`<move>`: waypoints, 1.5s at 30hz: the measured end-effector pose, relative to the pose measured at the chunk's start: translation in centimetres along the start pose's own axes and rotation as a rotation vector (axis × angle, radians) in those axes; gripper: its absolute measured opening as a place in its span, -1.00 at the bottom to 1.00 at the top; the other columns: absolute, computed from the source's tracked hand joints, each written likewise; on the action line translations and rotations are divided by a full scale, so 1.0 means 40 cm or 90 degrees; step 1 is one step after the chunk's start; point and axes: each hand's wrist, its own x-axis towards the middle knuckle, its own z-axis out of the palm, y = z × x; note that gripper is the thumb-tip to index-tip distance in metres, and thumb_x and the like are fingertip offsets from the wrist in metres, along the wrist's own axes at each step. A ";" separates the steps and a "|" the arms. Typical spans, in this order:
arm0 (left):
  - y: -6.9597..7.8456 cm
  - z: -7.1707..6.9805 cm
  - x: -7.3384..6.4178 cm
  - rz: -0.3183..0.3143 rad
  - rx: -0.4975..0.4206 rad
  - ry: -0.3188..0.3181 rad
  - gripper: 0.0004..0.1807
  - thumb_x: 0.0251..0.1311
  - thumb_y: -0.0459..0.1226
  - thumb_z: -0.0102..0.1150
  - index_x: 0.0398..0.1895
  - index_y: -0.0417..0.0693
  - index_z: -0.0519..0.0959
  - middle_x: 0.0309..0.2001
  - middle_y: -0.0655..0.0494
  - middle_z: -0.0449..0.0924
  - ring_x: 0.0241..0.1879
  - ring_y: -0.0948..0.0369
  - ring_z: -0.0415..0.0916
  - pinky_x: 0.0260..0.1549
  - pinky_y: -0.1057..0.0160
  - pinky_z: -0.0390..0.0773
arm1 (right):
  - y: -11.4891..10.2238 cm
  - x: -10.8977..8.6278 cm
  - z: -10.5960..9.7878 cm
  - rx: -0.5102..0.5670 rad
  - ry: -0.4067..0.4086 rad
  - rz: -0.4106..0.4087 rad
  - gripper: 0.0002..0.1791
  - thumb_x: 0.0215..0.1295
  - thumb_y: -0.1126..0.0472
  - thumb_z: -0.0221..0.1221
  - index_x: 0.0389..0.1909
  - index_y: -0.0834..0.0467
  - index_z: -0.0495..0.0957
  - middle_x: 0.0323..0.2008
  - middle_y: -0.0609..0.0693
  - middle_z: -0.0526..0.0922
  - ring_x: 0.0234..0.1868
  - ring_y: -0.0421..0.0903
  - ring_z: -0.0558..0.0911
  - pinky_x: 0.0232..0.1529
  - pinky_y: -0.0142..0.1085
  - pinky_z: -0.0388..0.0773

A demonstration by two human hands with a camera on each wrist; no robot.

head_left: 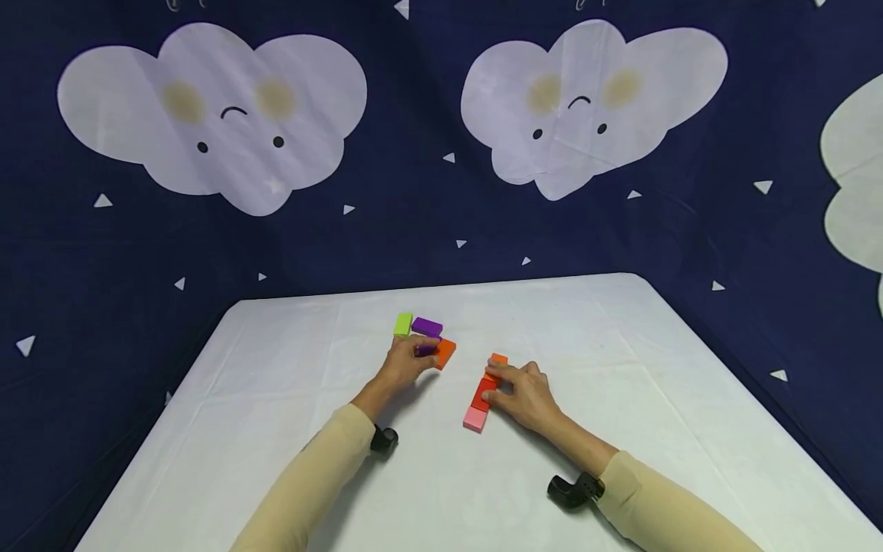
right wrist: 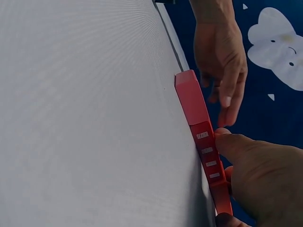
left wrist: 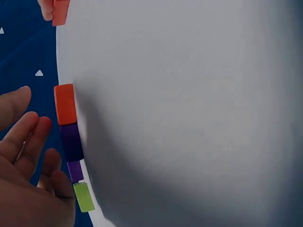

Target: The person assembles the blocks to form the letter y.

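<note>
The left hand (head_left: 407, 364) rests on the white table (head_left: 621, 360) with its fingers extended and relaxed, the fingertips lying on a purple block (head_left: 426, 349) and just beside an orange block (head_left: 445, 353). Nothing is pinched or enclosed. In the left wrist view the fingers (left wrist: 28, 137) are straight and spread, close to the row of blocks: orange block (left wrist: 65, 104), dark purple block (left wrist: 72, 141), a second purple block (left wrist: 75, 170) and a green block (left wrist: 84, 196), set end to end.

In the head view the green block (head_left: 403, 323) and the upper purple block (head_left: 427, 326) lie just beyond the left fingertips, touching each other.

The right hand (head_left: 524, 395) is placed against a second row near the table centre: a small orange block (head_left: 498, 359) at the far end, a red block (head_left: 484, 392) in the middle, a pink block (head_left: 475, 418) at the near end. The fingers are curled onto the red block, thumb at its near part, index finger at the orange end. The right wrist view shows the thumb (right wrist: 236, 146) pressed on the red block (right wrist: 208, 151), with the pink block (right wrist: 190, 97) projecting free beyond it.

The two rows are apart, with bare table between them. Wide bare surface runs to the left, right and far edges. A dark blue cloud-print backdrop (head_left: 441, 215) rises behind the far edge.
</note>
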 end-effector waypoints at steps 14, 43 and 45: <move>-0.003 0.004 0.000 0.006 0.123 0.038 -0.58 0.04 -0.22 0.30 0.04 -0.06 0.60 0.12 -0.04 0.55 0.13 -0.03 0.30 0.11 -0.03 0.19 | -0.001 0.001 0.001 -0.001 0.003 0.005 -0.45 -0.02 -0.01 0.37 0.06 0.02 0.60 0.19 -0.16 0.54 -0.34 -0.19 0.28 -0.20 -0.29 0.16; 0.023 0.043 -0.002 -0.023 0.279 0.049 -0.58 0.00 -0.20 0.34 -0.01 -0.09 0.61 -0.05 0.01 0.63 -0.07 0.05 0.40 -0.12 0.09 0.32 | 0.001 -0.005 0.009 -0.008 0.030 -0.021 -0.44 -0.04 -0.03 0.38 0.05 0.03 0.61 0.16 -0.14 0.57 -0.37 -0.21 0.27 -0.24 -0.31 0.16; 0.020 0.039 -0.003 -0.025 0.260 0.050 -0.58 0.00 -0.21 0.34 -0.01 -0.08 0.61 -0.04 0.01 0.63 -0.05 0.05 0.39 -0.10 0.09 0.32 | 0.001 -0.004 0.008 -0.006 0.029 -0.020 -0.45 -0.03 -0.03 0.38 0.05 0.03 0.60 0.17 -0.14 0.56 -0.37 -0.21 0.27 -0.24 -0.30 0.17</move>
